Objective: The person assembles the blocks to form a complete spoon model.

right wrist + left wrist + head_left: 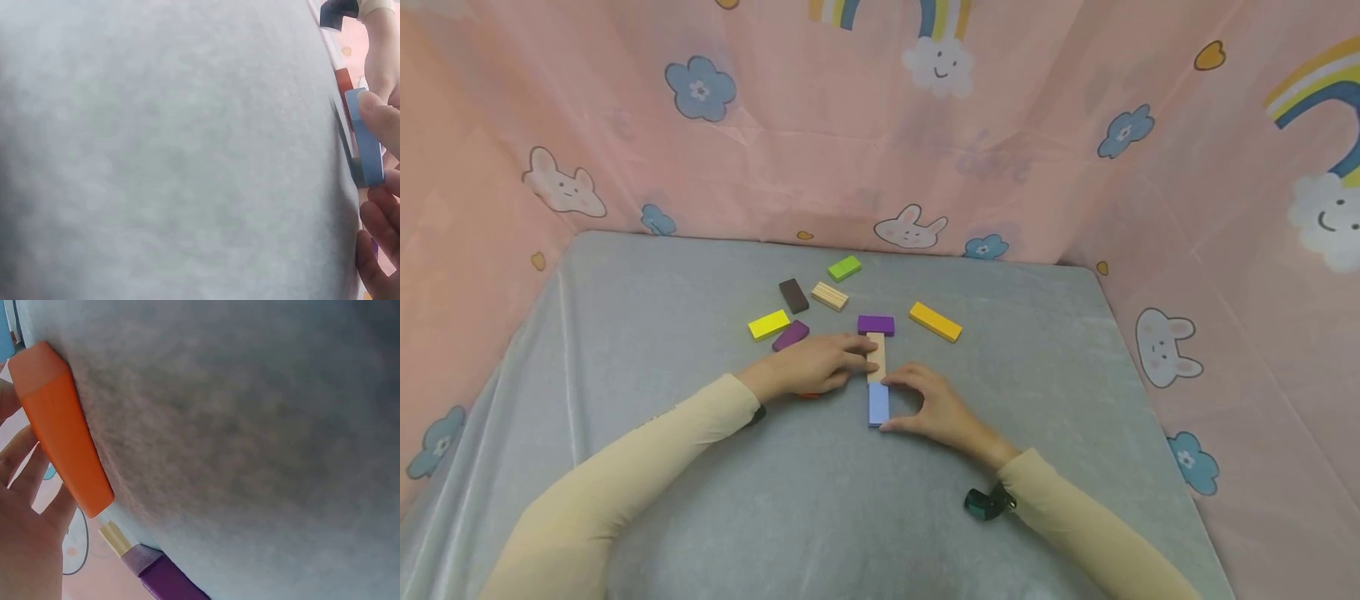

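In the head view, a blue block lies in line with a plain wooden block, and a purple block sits crosswise at the far end. My right hand pinches the blue block, thumb at its near end and a fingertip at its far end. The fingers of my left hand reach out and touch the plain wooden block from the left; its thumb is hidden. An orange block stands out in the left wrist view, mostly covered by the left hand in the head view.
Left of the row lie a yellow block, a dark purple block and a dark brown block. Farther back are a striped wooden block and a green block. An orange-yellow block lies to the right. Grey cloth covers the table.
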Available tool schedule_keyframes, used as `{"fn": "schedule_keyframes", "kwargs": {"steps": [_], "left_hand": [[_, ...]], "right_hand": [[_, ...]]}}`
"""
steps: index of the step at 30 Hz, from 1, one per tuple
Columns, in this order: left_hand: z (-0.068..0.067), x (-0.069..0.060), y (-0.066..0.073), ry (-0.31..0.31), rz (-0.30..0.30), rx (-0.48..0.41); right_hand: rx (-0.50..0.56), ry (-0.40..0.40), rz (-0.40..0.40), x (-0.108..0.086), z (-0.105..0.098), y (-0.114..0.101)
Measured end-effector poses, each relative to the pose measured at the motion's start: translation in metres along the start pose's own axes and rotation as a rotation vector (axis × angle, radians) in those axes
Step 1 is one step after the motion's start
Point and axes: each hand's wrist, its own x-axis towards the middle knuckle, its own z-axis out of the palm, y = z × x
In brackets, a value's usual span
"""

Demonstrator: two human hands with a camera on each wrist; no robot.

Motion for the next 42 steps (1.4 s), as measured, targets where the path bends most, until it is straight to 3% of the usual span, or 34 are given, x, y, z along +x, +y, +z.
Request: {"fn": "schedule_keyframes", "kwargs": {"steps": [30,42], "left_hand": [[-0.0028,-0.0013,0.0037,0.002,-0.004,-0.041],[-0.0013,-0.0015,0.0030,0.009,0.000,-0.034]], "right_hand": [[-0.048,-0.006,0.023,-0.0005,0.0094,0.0042],[-0.103,-0.008,-0.011,-0.0011,0.0075,0.0014]]}}
